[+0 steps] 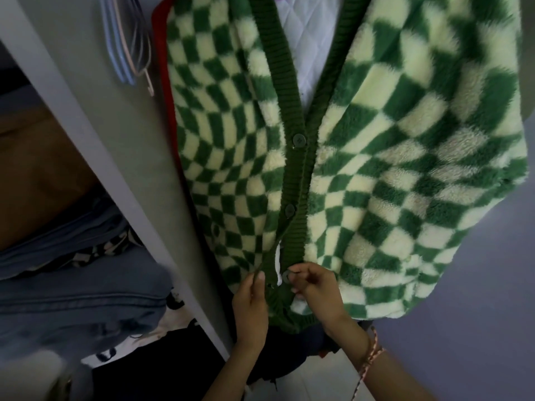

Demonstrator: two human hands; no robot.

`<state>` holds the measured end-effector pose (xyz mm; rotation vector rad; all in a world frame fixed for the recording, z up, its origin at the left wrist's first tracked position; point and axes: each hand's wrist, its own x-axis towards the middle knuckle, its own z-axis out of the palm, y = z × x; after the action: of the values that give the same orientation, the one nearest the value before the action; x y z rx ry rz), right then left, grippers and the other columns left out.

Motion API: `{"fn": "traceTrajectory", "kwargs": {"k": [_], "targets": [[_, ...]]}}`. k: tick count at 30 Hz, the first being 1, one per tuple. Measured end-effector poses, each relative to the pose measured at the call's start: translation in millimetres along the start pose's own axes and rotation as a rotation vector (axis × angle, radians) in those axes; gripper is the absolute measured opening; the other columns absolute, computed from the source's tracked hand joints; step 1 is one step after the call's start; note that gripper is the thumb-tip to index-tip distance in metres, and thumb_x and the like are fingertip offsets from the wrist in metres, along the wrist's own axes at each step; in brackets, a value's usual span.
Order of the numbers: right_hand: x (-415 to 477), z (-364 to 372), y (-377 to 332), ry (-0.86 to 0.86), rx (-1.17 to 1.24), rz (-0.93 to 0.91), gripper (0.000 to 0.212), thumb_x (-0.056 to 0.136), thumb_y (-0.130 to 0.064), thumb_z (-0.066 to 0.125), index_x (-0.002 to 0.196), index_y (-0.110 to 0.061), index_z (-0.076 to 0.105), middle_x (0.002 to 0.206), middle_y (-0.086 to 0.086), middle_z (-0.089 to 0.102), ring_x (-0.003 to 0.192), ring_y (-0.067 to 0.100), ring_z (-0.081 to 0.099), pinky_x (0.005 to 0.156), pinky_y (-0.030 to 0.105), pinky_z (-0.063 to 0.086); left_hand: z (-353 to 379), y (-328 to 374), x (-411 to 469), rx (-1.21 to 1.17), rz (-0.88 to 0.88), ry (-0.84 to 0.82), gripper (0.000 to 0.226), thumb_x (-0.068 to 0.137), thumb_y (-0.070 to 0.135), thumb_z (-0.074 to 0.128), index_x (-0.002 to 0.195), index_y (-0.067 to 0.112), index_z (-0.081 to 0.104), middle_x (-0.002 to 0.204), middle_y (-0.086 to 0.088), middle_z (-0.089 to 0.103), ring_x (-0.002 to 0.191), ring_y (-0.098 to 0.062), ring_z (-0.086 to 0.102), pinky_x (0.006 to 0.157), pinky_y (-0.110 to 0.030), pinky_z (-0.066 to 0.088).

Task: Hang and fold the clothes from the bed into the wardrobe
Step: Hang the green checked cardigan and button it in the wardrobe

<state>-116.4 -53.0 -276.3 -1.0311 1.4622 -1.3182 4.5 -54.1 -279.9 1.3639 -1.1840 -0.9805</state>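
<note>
Your fluffy cardigan [376, 169], checked in green and cream with dark green ribbed bands, hangs in the wardrobe just right of its grey partition [115, 140]. Your left hand [250, 302] pinches the buttonhole band near the hem. Your right hand [315, 290] pinches the lowest button [287, 276], where the front gapes.

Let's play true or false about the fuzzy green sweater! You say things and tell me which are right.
1. The cardigan has green and cream checks. True.
2. All its buttons are done up. False: the bottom button is undone, with a gap beside it.
3. The right hand pinches the bottom button. True.
4. The left hand holds a hanger. False: it pinches the cardigan's front edge; the hangers hang up at the left.
</note>
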Motion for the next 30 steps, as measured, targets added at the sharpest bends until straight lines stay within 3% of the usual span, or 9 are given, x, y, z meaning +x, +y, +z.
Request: {"fn": "traceTrajectory", "kwargs": {"k": [5,8,11,13,15,17,19,23,30], "targets": [[-10,6,7,-0.033,-0.150,-0.090,0.026,0.086,0.002,0.062,0.077,-0.023,0.063,0.063,-0.004,0.059,0.062,0.008,0.057,0.062,0.024,0.048,-7,3,3,0.032,-0.011,-0.016,0.036,0.095,0.017,0.049,0.060,0.017,0.051,0.055,0.002,0.048,0.050,-0.002,0.045,0.048,-0.012,0.032],[-15,8,8,-0.027,-0.185,-0.132,0.027,0.086,0.004,0.061,0.078,-0.022,0.062,0.065,-0.008,0.059,0.061,0.000,0.057,0.062,0.014,0.045,-7,2,3,0.002,-0.045,-0.046,0.032,0.093,0.021,0.055,0.064,0.007,0.061,0.059,-0.008,0.058,0.057,-0.018,0.052,0.055,-0.023,0.040],[-18,7,8,0.000,-0.220,-0.178,0.026,0.086,0.004,0.061,0.078,-0.021,0.061,0.066,-0.011,0.059,0.063,-0.005,0.058,0.060,0.007,0.041,-2,4,-4,-0.036,-0.086,-0.085,0.033,0.091,0.024,0.057,0.068,0.002,0.065,0.062,-0.007,0.062,0.060,-0.015,0.055,0.056,-0.022,0.042],[-19,6,9,0.016,-0.247,-0.198,0.028,0.085,0.004,0.061,0.076,-0.023,0.060,0.066,-0.012,0.059,0.063,-0.005,0.058,0.059,0.006,0.039,1,6,-9,-0.075,-0.123,-0.096,0.032,0.093,0.023,0.054,0.067,0.010,0.066,0.060,0.005,0.063,0.062,-0.010,0.059,0.059,-0.018,0.046],[-18,3,10,0.033,-0.228,-0.194,0.031,0.085,0.006,0.061,0.074,-0.023,0.059,0.067,-0.010,0.060,0.063,-0.005,0.057,0.059,0.006,0.040,3,4,-12,-0.205,-0.211,-0.106,0.024,0.096,0.017,0.049,0.080,0.013,0.068,0.073,0.009,0.068,0.073,-0.007,0.064,0.067,-0.017,0.052],[-18,0,9,0.005,-0.172,-0.178,0.031,0.085,0.008,0.059,0.073,-0.021,0.060,0.067,-0.009,0.062,0.063,-0.004,0.058,0.061,0.008,0.042,4,0,-11,-0.253,-0.258,-0.117,0.015,0.093,0.006,0.053,0.093,0.008,0.068,0.086,-0.001,0.070,0.078,-0.010,0.067,0.067,-0.017,0.055],[-19,-1,8,-0.044,-0.111,-0.158,0.031,0.086,0.010,0.057,0.074,-0.019,0.061,0.062,-0.011,0.065,0.062,-0.006,0.058,0.061,0.009,0.043,4,-4,-12,-0.235,-0.274,-0.127,0.012,0.089,-0.003,0.056,0.089,0.003,0.066,0.085,-0.011,0.068,0.077,-0.015,0.067,0.065,-0.016,0.055],[-19,-1,9,-0.078,-0.060,-0.140,0.033,0.086,0.013,0.055,0.074,-0.017,0.060,0.060,-0.020,0.065,0.060,-0.007,0.058,0.060,0.008,0.043,4,-5,-15,-0.177,-0.219,-0.181,0.027,0.086,-0.012,0.054,0.068,0.006,0.065,0.071,-0.006,0.069,0.070,-0.014,0.068,0.063,-0.016,0.054],[-19,-3,18,-0.055,0.003,-0.070,0.027,0.087,0.013,0.053,0.079,-0.011,0.062,0.071,0.001,0.060,0.064,0.007,0.056,0.060,0.022,0.046,1,-7,-15,-0.042,-0.065,-0.217,0.014,0.084,0.003,0.064,0.074,0.012,0.064,0.073,-0.003,0.069,0.068,-0.008,0.068,0.063,-0.016,0.052]]}}
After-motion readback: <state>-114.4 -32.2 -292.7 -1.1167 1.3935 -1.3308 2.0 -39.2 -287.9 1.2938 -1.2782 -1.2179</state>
